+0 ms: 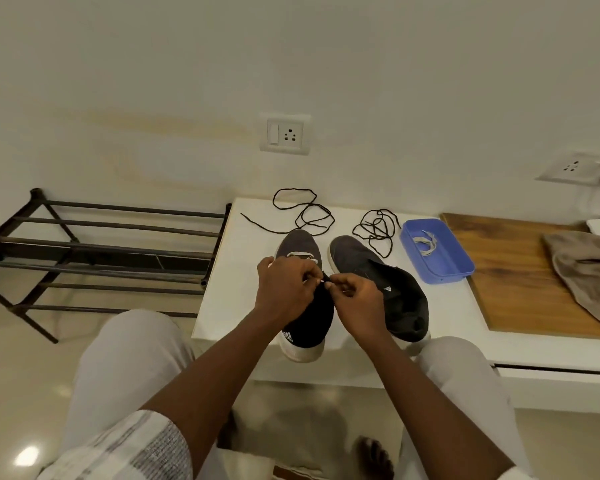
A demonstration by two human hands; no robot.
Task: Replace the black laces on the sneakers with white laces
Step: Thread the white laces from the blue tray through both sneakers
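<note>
Two sneakers [400, 299], "adidas" on heel below left hand [284, 289]; it and right hand [355, 299] pinch white lace [297, 254]; white table [222, 271], wall socket [285, 134] beyond.

Fingers [310, 271] of both hands meet on a lace end [321, 280] above the left sneaker [297, 242] on the tabletop [229, 271]. Just right of the fingers sits the other sneaker [378, 271]. Behind them lie a loose lace [314, 220] and a second lace [378, 230]. Farther right, a box [433, 277] holds a spare lace [425, 242]. Far left stands a rack [118, 237].

White lace [296, 253] being pinched by left hand [284, 291] and right hand [359, 301] above one sneaker [297, 240], black laces [376, 227] lying at twelve o'clock, blue tray [444, 274] at two o'clock
</note>
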